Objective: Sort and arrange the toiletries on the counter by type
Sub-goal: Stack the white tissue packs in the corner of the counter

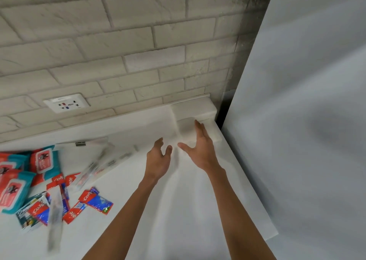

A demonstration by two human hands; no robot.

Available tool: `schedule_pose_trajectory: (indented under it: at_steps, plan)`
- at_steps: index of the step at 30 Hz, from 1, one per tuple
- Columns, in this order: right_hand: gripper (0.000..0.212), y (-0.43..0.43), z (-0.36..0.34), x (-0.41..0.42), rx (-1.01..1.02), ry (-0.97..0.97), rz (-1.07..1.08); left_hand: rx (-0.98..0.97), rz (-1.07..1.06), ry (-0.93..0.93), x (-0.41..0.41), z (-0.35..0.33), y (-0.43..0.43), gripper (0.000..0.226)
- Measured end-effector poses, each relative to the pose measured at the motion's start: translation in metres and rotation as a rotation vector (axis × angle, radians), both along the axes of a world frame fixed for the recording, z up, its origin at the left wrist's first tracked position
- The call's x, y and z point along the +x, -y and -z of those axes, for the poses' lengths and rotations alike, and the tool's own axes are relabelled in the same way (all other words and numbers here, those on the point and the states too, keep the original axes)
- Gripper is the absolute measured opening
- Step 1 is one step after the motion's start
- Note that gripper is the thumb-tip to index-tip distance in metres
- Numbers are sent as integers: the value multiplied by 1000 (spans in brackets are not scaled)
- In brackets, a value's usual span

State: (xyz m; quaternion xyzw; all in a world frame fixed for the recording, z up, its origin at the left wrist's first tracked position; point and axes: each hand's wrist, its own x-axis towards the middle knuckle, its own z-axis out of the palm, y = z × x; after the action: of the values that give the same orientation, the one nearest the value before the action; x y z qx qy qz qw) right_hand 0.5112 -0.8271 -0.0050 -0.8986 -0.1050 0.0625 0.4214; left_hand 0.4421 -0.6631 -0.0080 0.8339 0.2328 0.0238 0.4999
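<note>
My left hand (pixel 158 158) and right hand (pixel 199 148) hover released, fingers spread, over the white worktop (pixel 178 210). Well to their left lie wipe packs (pixel 42 160), Colgate sachets (pixel 96 200) and blurred clear packs (pixel 95 166), possibly toothbrushes.

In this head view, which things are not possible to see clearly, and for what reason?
- Wipe packs: head view, cut off by the left edge, so their number is unknown.
- Long clear pack: head view, motion blur, so its contents are unreadable.
- White block by the right hand: head view, white against the white counter. What it is, and whether the hand touches it, is unclear.
</note>
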Motion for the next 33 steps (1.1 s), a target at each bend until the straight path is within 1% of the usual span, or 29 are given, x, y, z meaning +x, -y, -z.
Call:
schedule_pose_trajectory:
  at_steps: [5,8,12,16,21,24,27,29,33]
  plan:
    - [85,-42,-4,-49,82,56,-18,133,-17,59,-53,1,-64,46]
    - [77,-79,0,-85,63,62,-51,168,-33,74,-89,1,-110,40]
    - [70,-132,11,-132,27,62,-62,187,-25,42,-132,6,-167,36]
    - [65,-191,21,-186,22,35,-44,165,-1,-6,-176,7,-224,33]
    - [60,-252,31,-238,38,-24,-32,221,31,-26,-224,6,-283,34]
    - [58,-287,34,-262,83,-46,-46,235,5,-21,-256,4,-321,33]
    - [55,-318,36,-280,86,-58,-82,256,-20,-29,-281,8,-355,30]
    - [55,-337,35,-287,50,-50,-122,275,-60,-45,-294,9,-374,30]
    - [55,-372,34,-293,-2,-43,-233,315,-119,-116,-313,15,-412,41]
